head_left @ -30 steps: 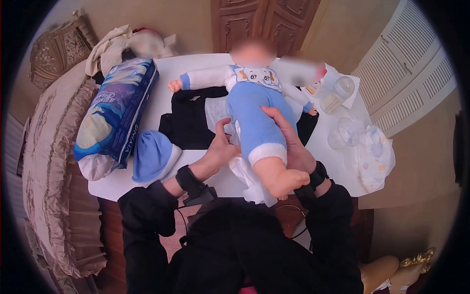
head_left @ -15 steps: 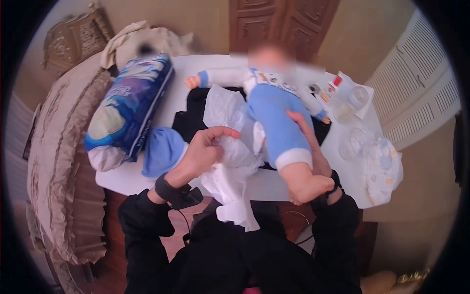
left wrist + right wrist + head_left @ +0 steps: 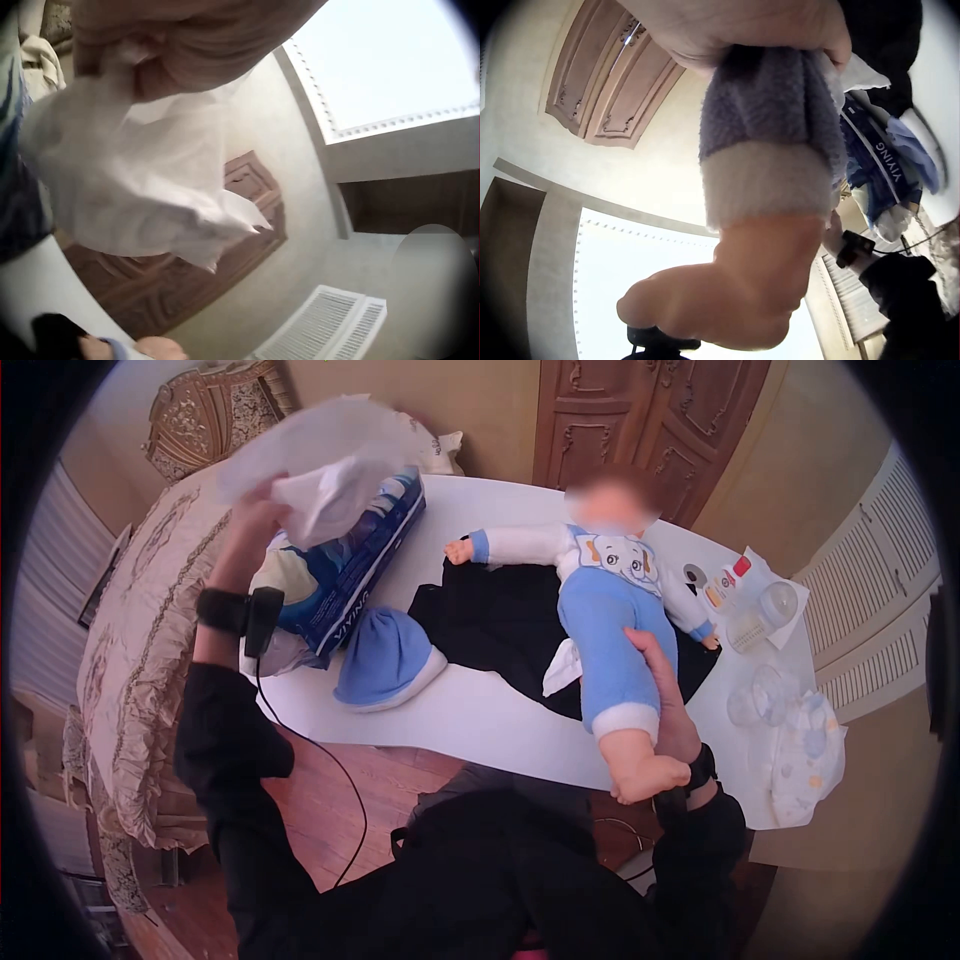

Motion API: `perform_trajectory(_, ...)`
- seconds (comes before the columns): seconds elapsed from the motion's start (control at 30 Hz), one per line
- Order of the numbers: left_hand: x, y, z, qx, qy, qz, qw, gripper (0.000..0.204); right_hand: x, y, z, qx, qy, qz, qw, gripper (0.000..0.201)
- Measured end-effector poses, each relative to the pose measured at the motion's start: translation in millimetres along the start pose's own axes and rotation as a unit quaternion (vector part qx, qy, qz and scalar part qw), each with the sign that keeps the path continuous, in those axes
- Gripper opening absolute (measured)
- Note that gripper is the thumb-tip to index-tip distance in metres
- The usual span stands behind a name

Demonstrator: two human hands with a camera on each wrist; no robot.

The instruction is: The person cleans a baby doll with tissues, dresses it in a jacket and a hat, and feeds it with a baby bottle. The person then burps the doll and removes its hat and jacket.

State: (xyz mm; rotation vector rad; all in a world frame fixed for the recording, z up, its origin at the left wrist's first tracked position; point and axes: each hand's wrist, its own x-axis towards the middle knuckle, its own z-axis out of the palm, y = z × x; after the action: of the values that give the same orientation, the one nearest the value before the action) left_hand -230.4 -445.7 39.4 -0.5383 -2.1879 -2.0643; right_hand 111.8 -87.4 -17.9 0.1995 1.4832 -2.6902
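Note:
High at the left, above the diaper pack, my left hand [image 3: 258, 518] grips a crumpled white diaper [image 3: 320, 470]. Its thin folds hang below the fingers in the left wrist view. On the table [image 3: 480, 735] a baby doll [image 3: 610, 615] in a blue and white outfit lies on its back on a black garment [image 3: 500, 615]. My right hand [image 3: 668, 705] holds the doll's leg, thumb over the blue trouser. In the right wrist view the white cuff [image 3: 772, 184] and bare foot [image 3: 705, 300] stick out past that hand. A white scrap [image 3: 563, 668] shows beside the doll's hip.
A blue diaper pack [image 3: 375, 550] and a blue hat [image 3: 385, 660] lie at the left. To the right are a baby bottle [image 3: 760, 615], a clear cup [image 3: 755, 698], a red-capped container [image 3: 728, 582] and a folded printed diaper [image 3: 808, 755]. A bed [image 3: 135, 690] stands beyond the table's left side.
My left hand has taken the white diaper from beside the doll and lifted it up and left, over the pack. The right hand has kept hold of the doll's leg. The head view has shifted left.

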Motion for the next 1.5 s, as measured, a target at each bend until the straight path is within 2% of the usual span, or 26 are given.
perform_trajectory(0.07,19,-30,-15,0.095,-0.051,-0.132,0.985,0.049,-1,3,0,-0.011,-0.013,-0.014,1.0,0.054)
perform_trajectory(0.13,29,-47,-18,0.075,-0.062,-0.157,0.983,0.049,4,2,-3,-0.02,-0.024,-0.028,0.999,0.053)
perform_trajectory(0.2,35,-46,-16,0.055,-0.076,-0.181,0.979,0.049,17,-7,-5,0.247,0.063,0.168,0.952,0.052)
perform_trajectory(0.3,35,-36,-11,0.064,-0.024,-0.217,0.974,0.05,8,-11,19,0.115,0.14,0.089,0.979,0.05)
perform_trajectory(0.4,40,-29,-19,0.119,-0.074,-0.175,0.975,0.054,6,-5,17,0.127,0.097,0.061,0.985,0.048)
perform_trajectory(0.43,38,-24,-19,0.284,-0.05,-0.118,0.95,0.051,6,-2,14,0.128,0.102,0.059,0.985,0.048)
perform_trajectory(0.47,38,-21,-15,0.438,-0.029,-0.055,0.897,0.048,6,1,11,0.096,0.086,0.038,0.991,0.048)
perform_trajectory(0.5,27,-16,-4,0.604,0.026,0.064,0.794,0.043,4,3,9,0.063,0.074,0.016,0.995,0.049)
perform_trajectory(0.53,6,-12,10,0.616,0.075,0.16,0.768,0.039,4,1,13,0.064,0.087,0.012,0.994,0.049)
perform_trajectory(0.57,-24,8,38,0.6,0.066,0.173,0.778,0.035,8,-2,19,0.064,0.125,0.023,0.99,0.039)
perform_trajectory(0.6,-49,16,62,0.514,0.005,0.202,0.833,0.033,14,-8,21,0.063,0.161,0.035,0.984,0.045)
perform_trajectory(0.63,-83,29,95,0.386,-0.09,0.117,0.911,0.032,37,8,-18,0.214,0.094,0.152,0.96,0.043)
perform_trajectory(0.67,-112,26,123,0.282,-0.187,0.079,0.938,0.03,42,12,-22,0.214,0.101,0.15,0.96,0.043)
perform_trajectory(0.73,-159,28,168,0.053,-0.41,-0.06,0.908,0.046,49,20,-22,0.177,0.12,0.11,0.971,0.045)
perform_trajectory(0.77,-173,32,187,0.03,-0.458,-0.17,0.872,0.06,52,26,-28,0.184,0.097,0.108,0.972,0.045)
perform_trajectory(0.83,-191,28,219,-0.069,-0.47,-0.282,0.834,0.097,48,24,-23,0.177,0.092,0.093,0.975,0.046)
perform_trajectory(0.87,-197,26,232,-0.069,-0.473,-0.281,0.832,0.097,46,24,-21,0.172,0.086,0.08,0.978,0.046)
perform_trajectory(0.93,-204,21,249,-0.135,-0.395,-0.327,0.848,0.107,43,24,-20,0.16,0.089,0.072,0.98,0.046)
perform_trajectory(1.0,-204,17,253,-0.163,-0.404,-0.361,0.825,0.107,42,27,-23,0.146,0.093,0.065,0.983,0.046)
perform_trajectory(1.07,-204,26,254,-0.251,-0.329,-0.37,0.832,0.082,45,37,-28,0.245,0.13,0.067,0.958,0.046)
perform_trajectory(1.1,-202,29,254,-0.25,-0.333,-0.371,0.83,0.082,47,45,-32,0.246,0.134,0.065,0.958,0.046)
perform_trajectory(1.17,-194,32,252,-0.33,-0.308,-0.414,0.791,0.077,49,62,-38,0.129,0.184,-0.025,0.974,0.047)
perform_trajectory(1.3,-196,32,251,-0.334,-0.327,-0.416,0.78,0.088,36,56,-24,0.021,0.158,-0.082,0.984,0.049)
perform_trajectory(1.33,-198,34,251,-0.333,-0.325,-0.414,0.782,0.088,29,52,-25,-0.169,0.127,-0.124,0.969,0.054)
perform_trajectory(1.37,-199,35,251,-0.334,-0.323,-0.411,0.784,0.088,24,50,-26,-0.354,0.092,-0.158,0.917,0.06)
perform_trajectory(1.5,-198,29,249,-0.336,-0.331,-0.418,0.777,0.088,39,72,-44,-0.249,0.142,-0.073,0.955,0.073)
